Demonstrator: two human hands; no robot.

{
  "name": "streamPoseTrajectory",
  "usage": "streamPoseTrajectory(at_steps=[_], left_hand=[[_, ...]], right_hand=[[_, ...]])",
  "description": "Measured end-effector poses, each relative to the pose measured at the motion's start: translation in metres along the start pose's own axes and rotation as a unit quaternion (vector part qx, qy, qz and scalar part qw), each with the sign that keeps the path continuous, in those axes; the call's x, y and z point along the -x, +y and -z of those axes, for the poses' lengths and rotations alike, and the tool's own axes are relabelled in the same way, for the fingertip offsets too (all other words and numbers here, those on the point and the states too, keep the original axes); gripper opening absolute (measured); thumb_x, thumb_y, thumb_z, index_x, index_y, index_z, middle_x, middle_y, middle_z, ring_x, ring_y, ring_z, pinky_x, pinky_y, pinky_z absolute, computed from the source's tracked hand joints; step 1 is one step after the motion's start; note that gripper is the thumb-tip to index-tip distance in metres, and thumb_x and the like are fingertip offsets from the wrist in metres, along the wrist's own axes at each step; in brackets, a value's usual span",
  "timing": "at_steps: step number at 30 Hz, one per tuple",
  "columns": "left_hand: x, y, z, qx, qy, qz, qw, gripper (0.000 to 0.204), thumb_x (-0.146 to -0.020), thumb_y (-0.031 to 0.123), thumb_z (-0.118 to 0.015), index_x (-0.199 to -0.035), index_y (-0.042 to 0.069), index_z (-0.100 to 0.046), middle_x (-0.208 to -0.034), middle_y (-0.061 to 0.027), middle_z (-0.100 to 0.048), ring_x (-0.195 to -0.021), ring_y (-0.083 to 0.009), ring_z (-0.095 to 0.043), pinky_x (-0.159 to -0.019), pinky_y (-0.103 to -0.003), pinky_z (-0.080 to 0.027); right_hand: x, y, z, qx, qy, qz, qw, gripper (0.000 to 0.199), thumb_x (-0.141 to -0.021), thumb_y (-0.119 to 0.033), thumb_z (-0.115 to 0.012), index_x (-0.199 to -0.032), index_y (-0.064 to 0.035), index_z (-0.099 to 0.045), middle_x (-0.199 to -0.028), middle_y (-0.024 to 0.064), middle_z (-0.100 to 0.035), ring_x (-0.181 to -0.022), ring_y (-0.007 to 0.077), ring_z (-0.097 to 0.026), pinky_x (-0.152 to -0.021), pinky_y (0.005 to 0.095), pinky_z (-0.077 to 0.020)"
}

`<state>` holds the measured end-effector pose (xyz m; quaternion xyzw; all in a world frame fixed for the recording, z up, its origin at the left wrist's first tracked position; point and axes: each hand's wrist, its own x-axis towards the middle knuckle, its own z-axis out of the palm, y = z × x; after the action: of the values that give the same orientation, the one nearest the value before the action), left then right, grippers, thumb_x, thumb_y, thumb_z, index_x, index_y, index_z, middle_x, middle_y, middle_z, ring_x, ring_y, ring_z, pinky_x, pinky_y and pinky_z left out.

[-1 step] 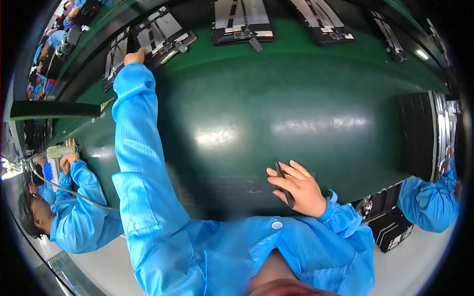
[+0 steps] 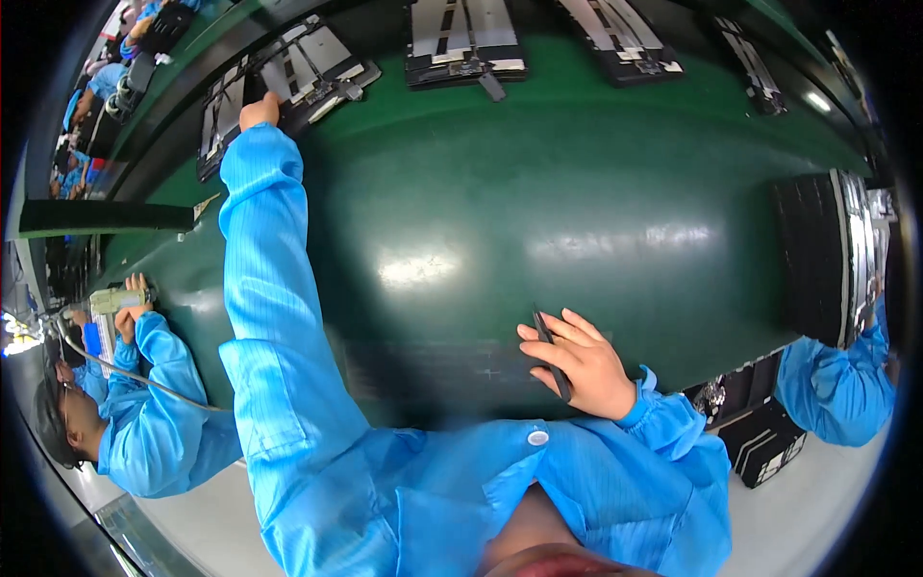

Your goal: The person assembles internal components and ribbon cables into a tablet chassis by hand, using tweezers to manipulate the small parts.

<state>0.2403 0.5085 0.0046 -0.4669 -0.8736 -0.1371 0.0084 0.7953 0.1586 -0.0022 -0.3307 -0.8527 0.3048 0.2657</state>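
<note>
My left arm stretches to the far left, where my left hand point(image 2: 260, 111) is closed at the near edge of an opened tablet point(image 2: 312, 62). The back of the hand hides most of its fingers. That tablet shows grey battery cells and dark flex cables; another opened tablet point(image 2: 223, 111) lies just left of it. Close to my body, my right hand point(image 2: 586, 370) rests low over the green mat point(image 2: 481, 212). Slim black tweezers point(image 2: 551, 356) lie between its thumb and fingers, pointed end away from me.
More opened tablets point(image 2: 466, 43) line the far side. At the right stands a thick black stack point(image 2: 812, 260), with a co-worker's blue sleeve point(image 2: 832, 389) beside it. Another person point(image 2: 159, 404) works at the left with a pale green device point(image 2: 120, 299). A black bin point(image 2: 764, 442) is low at right.
The view has shifted very slightly. Both hands keep their places, the left at the tablet and the right with the tweezers.
</note>
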Motion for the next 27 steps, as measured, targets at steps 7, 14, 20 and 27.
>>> streamPoseTrajectory(at_steps=[7,14,20,27], left_hand=[[0.062,0.013,0.043,0.533,0.046,-0.042,0.844,0.041,-0.085,0.024,-0.077,-0.11,-0.006,-0.066,-0.098,-0.0072,-0.069,-0.087,-0.0154,-0.063,-0.08,-0.029,-0.05],[0.298,0.062,0.092,0.519,-0.169,-0.098,0.832,0.044,-0.095,0.014,-0.063,-0.135,0.0,-0.052,-0.117,-0.0058,-0.064,-0.102,-0.0103,-0.059,-0.09,-0.025,-0.047],[0.395,0.115,0.034,0.574,-0.311,-0.056,0.755,0.056,-0.098,0.012,-0.057,-0.146,-0.003,-0.032,-0.114,-0.0165,-0.065,-0.101,-0.0161,-0.062,-0.088,-0.028,-0.05],[0.4,0.092,0.059,0.238,-0.287,-0.315,0.873,0.066,-0.082,0.024,-0.075,-0.137,-0.003,-0.05,-0.113,-0.0127,-0.058,-0.094,-0.0212,-0.059,-0.082,-0.032,-0.051]], right_hand=[[0.013,0.007,-0.006,-0.061,0.025,-0.006,0.998,0.045,-0.079,-0.011,-0.077,-0.12,-0.0105,-0.059,-0.132,0.0048,-0.061,-0.126,0.0311,-0.054,-0.109,0.0521,-0.0376],[0.018,0.013,0.014,-0.116,0.153,-0.075,0.978,0.067,-0.071,-0.009,-0.085,-0.128,-0.0012,-0.052,-0.133,0.0166,-0.059,-0.126,0.0321,-0.055,-0.109,0.0423,-0.0399],[0.001,0.032,0.039,-0.097,0.127,-0.124,0.979,0.094,-0.066,-0.01,-0.085,-0.145,-0.0081,-0.035,-0.15,0.017,-0.04,-0.135,0.0345,-0.045,-0.111,0.0408,-0.0384],[0.002,0.055,0.046,-0.068,0.132,-0.139,0.979,0.09,-0.069,-0.007,-0.084,-0.144,-0.0086,-0.035,-0.139,0.0145,-0.05,-0.129,0.033,-0.05,-0.107,0.0415,-0.0428]])
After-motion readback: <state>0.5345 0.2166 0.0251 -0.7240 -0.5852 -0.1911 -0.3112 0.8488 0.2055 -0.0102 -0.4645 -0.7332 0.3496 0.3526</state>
